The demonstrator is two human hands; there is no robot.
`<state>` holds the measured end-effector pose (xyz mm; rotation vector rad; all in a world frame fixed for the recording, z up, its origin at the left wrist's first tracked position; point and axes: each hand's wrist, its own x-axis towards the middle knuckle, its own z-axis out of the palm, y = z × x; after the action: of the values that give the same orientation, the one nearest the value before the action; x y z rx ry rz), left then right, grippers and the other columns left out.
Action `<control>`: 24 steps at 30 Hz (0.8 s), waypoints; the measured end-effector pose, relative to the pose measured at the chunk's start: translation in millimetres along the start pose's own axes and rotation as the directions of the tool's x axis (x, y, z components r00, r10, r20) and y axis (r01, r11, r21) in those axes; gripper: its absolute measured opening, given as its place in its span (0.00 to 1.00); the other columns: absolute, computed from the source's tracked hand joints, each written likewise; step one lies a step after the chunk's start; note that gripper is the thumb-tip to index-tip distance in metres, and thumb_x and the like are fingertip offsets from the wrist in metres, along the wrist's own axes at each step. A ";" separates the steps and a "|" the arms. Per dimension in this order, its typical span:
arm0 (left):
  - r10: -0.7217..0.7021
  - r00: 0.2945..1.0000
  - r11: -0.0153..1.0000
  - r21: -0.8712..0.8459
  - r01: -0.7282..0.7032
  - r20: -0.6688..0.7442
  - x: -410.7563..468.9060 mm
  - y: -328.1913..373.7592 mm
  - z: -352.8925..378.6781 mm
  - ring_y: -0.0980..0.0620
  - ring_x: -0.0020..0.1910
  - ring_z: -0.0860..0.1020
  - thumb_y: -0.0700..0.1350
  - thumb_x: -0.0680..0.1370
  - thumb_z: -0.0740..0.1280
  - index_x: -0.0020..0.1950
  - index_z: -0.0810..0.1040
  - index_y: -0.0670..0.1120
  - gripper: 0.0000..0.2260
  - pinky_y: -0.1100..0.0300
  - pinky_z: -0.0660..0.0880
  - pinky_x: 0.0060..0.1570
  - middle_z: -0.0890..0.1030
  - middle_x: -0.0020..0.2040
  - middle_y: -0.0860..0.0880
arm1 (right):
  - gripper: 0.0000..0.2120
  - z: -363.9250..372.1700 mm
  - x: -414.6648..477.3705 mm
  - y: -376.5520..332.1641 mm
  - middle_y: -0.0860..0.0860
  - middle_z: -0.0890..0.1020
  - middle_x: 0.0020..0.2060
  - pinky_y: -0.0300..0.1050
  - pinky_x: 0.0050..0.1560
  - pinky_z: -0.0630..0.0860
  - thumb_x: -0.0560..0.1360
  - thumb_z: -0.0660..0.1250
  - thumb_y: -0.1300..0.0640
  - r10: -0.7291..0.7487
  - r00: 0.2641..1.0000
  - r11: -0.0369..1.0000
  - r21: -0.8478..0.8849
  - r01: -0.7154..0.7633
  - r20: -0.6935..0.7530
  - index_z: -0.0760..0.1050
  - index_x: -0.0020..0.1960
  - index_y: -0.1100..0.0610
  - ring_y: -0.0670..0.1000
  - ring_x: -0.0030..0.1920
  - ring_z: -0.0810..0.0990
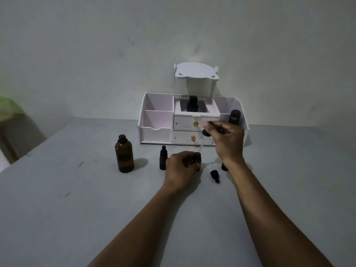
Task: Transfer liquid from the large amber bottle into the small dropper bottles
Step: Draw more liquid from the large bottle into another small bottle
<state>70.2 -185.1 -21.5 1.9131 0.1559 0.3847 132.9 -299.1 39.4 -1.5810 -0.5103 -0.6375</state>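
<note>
The large amber bottle [124,154] stands uncapped on the grey table [77,199], left of my hands. A small dropper bottle [163,158] with its black cap on stands just right of it. My left hand [182,170] grips an open small amber bottle [197,158] on the table. My right hand [226,140] holds a dropper [204,136] by its black bulb above that bottle, with the glass tube slanting down toward the bottle's mouth. A loose black dropper cap [215,175] lies on the table. Another small bottle [224,166] is mostly hidden behind my right wrist.
A white desk organizer [158,120] with two drawers, side compartments and a small mirror stands against the wall behind the bottles. A dark "Kahf" bottle [234,116] sits in its right compartment. A green object [7,106] lies at the far left.
</note>
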 end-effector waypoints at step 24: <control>-0.034 0.999 0.999 0.008 0.034 -0.020 -3.9 -1.4 -0.7 0.56 0.57 0.77 0.43 0.74 0.75 0.70 0.73 0.50 0.26 0.70 0.72 0.49 0.79 0.61 0.51 | 0.04 -1.5 4.6 -8.6 0.42 0.84 0.40 0.30 0.45 0.79 0.75 0.73 0.57 -0.003 0.990 1.000 0.025 0.007 -0.139 0.81 0.49 0.52 0.38 0.43 0.83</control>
<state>66.3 -185.1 -23.3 1.9132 0.2033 0.3810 130.5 -299.9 48.9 -1.4993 -0.4169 -0.7369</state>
